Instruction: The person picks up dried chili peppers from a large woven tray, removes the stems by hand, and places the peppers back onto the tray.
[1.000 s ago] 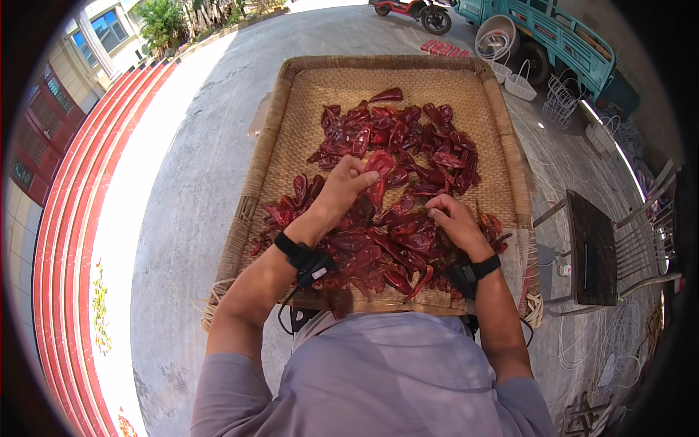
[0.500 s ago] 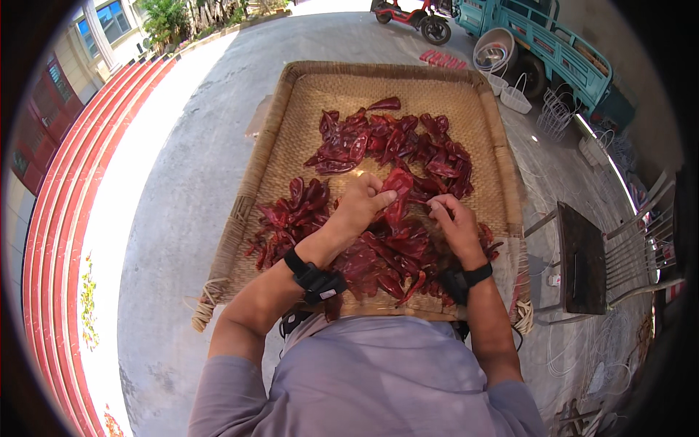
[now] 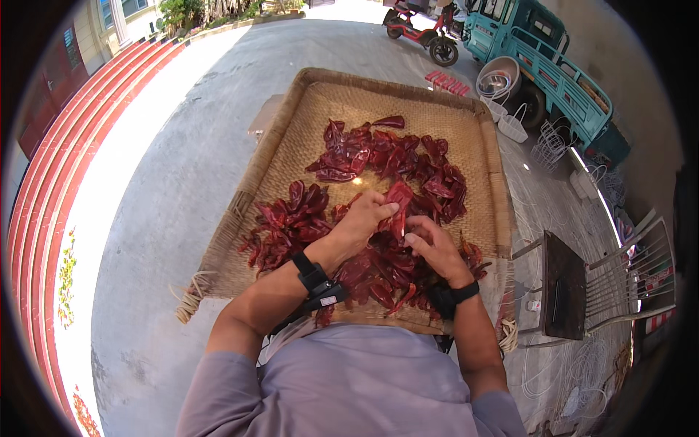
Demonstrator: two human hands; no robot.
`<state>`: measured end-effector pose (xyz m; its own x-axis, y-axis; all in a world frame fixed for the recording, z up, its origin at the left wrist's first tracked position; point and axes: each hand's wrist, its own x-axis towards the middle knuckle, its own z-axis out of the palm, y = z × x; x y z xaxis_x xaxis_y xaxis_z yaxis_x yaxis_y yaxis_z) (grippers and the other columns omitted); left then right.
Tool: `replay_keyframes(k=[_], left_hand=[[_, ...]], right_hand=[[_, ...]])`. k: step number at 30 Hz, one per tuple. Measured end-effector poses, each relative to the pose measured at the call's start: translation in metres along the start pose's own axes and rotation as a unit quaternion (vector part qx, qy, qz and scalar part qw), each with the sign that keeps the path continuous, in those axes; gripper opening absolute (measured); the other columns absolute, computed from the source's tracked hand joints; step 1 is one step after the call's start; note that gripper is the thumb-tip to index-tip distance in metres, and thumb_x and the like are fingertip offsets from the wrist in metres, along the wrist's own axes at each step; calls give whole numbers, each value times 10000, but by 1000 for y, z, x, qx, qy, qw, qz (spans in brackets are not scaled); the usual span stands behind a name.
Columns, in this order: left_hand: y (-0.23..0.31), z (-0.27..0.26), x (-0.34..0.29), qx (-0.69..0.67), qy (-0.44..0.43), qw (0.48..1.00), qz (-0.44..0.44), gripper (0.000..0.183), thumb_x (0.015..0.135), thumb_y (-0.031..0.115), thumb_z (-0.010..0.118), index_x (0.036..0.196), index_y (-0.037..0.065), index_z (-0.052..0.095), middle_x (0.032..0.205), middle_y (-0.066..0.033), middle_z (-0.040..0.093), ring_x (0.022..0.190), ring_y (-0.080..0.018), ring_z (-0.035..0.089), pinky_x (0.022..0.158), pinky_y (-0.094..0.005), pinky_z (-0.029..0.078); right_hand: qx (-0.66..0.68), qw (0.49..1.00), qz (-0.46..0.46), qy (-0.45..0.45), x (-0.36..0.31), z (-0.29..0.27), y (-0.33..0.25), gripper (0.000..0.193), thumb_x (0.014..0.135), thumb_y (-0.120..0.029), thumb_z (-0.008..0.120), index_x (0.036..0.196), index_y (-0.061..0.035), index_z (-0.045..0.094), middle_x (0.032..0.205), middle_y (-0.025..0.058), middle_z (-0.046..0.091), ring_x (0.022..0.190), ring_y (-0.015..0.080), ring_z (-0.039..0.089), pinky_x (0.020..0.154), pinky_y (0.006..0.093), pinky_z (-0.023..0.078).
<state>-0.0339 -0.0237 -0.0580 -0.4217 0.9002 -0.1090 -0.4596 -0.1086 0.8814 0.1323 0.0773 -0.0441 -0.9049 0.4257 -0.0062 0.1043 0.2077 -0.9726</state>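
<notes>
Above the middle of a woven tray, my left hand pinches a dried red chili pepper between thumb and fingers. My right hand is closed at the lower end of that same pepper, its fingertips pressed against it near a small pale spot. Dried red chilies lie on the tray in loose piles: a far pile, a left pile and a near pile under my hands. The near one is partly hidden by my wrists.
At the right stand a dark-seated chair and a slatted metal chair. Further back are white baskets, a round tub, a teal cargo vehicle and a red scooter. Red steps run along the left.
My right hand has come in from the right to the lower end of the pepper in my left hand. The whole view has tilted slightly.
</notes>
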Motion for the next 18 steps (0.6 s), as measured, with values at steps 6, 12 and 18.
replay_keyframes(k=[6,12,18], left_hand=[[-3,0,0,17,-1,1000,-5,207,866,106,605,971,53,434,905,-54,559,788,-111,564,696,-246,473],[-3,-1,-3,60,-3,998,2,231,858,93,605,1025,37,454,939,-49,551,815,-116,560,718,-242,472],[-6,-1,-8,48,-42,998,12,322,859,96,587,1151,21,475,1042,-52,567,869,-116,556,743,-264,472]], right_hand=[[-103,993,-48,31,10,9,11,314,870,-173,603,1126,-17,506,779,19,564,684,85,518,606,231,435],[-186,982,-24,28,8,9,-3,197,875,-142,586,1023,-19,544,673,8,533,586,70,498,519,233,416],[-171,984,33,-42,5,4,-14,166,878,-150,573,988,-29,545,658,-9,503,565,62,477,502,225,407]])
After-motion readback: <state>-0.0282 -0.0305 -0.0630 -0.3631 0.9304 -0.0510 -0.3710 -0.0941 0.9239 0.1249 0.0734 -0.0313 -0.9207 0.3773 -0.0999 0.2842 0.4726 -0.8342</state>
